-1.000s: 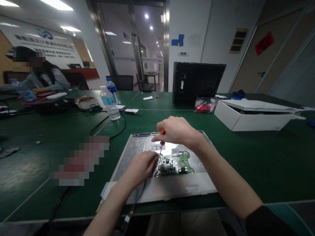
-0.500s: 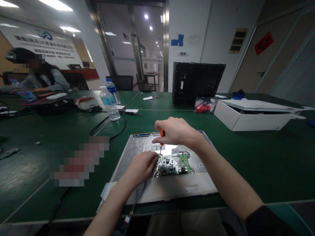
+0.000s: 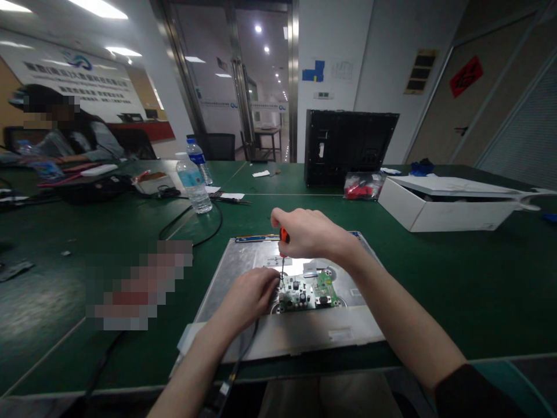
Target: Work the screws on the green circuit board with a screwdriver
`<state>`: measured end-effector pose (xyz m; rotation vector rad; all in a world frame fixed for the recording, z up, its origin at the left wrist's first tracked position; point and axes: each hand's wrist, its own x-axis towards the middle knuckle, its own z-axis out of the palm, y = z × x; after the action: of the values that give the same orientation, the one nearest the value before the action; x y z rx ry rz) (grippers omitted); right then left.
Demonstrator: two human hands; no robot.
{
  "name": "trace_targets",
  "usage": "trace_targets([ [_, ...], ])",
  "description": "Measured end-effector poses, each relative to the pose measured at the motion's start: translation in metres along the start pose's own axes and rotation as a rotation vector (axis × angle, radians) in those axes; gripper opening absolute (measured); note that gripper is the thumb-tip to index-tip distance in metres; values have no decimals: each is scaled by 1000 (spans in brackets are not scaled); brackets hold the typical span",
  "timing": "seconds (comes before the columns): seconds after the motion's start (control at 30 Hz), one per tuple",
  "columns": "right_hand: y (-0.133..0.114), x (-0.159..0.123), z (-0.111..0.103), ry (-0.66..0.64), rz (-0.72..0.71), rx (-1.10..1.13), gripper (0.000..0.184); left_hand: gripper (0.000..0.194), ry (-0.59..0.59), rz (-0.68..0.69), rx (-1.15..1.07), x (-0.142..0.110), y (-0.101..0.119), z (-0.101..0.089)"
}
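Observation:
My right hand [image 3: 310, 232] is closed on the orange and black handle of a screwdriver [image 3: 284, 235]. Its thin shaft points down to the upper left corner of a green circuit board [image 3: 307, 290]. That board lies on the metal back of a flat display panel [image 3: 235, 273]. My left hand [image 3: 255, 293] rests on the panel at the board's left edge, fingers pressed together beside the screwdriver's tip. What those fingers pinch, if anything, is hidden. A black cable [image 3: 248, 351] runs down below my left wrist.
Two water bottles [image 3: 194, 183] stand at the back left. A black monitor housing [image 3: 348, 148], a bag with red contents [image 3: 362, 187] and a white box [image 3: 448, 203] are at the back right. A person [image 3: 73, 128] sits at the far left. A blurred-out patch [image 3: 143, 284] covers something left of the panel.
The screwdriver's handle has tilted slightly left and stands more upright, and my right hand's fingers have turned around it. My left hand has stayed in place.

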<state>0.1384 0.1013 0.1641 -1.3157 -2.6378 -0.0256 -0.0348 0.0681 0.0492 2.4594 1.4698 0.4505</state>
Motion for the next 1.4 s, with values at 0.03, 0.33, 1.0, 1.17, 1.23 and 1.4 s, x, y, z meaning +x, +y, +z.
trace_targets([
  [0.03,0,0,0,-15,-1,9,38,26,-3,0,2,0,0,0],
  [0.33,1,6,-1,-26,87,21,48,25,17,12,-24,0,0,0],
  [1.0,-4,6,-4,-43,73,18,48,24,18,16,-28,0,0,0],
  [1.17,-4,3,-2,-12,62,-30,22,25,14,17,-17,0,-1,0],
  [1.23,-3,0,-2,2,49,-31,25,25,14,18,-15,0,-1,0],
  [1.4,-2,1,-3,11,11,2,33,25,20,27,-18,-1,-1,0],
])
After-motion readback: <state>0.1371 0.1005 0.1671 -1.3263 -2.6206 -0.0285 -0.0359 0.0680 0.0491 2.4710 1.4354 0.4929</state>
